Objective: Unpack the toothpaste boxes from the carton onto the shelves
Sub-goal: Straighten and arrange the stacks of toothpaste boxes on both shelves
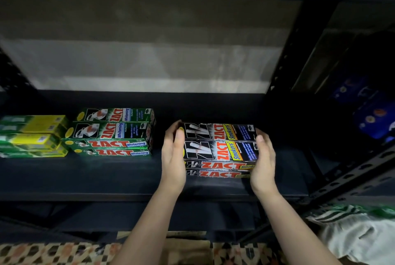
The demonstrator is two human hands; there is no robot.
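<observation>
A wrapped pack of black ZACT Smokers toothpaste boxes rests on the dark shelf, right of centre. My left hand presses against its left end and my right hand against its right end, so the pack is held between both palms. To the left stands a pack of green ZACT Whitening boxes, and further left a stack of green and yellow boxes. A brown carton flap shows at the bottom between my forearms.
A perforated black metal upright and a slanted rail frame the shelf's right side. Blue packages lie on the neighbouring shelf. White and green cloth sits at lower right. Patterned floor runs along the bottom.
</observation>
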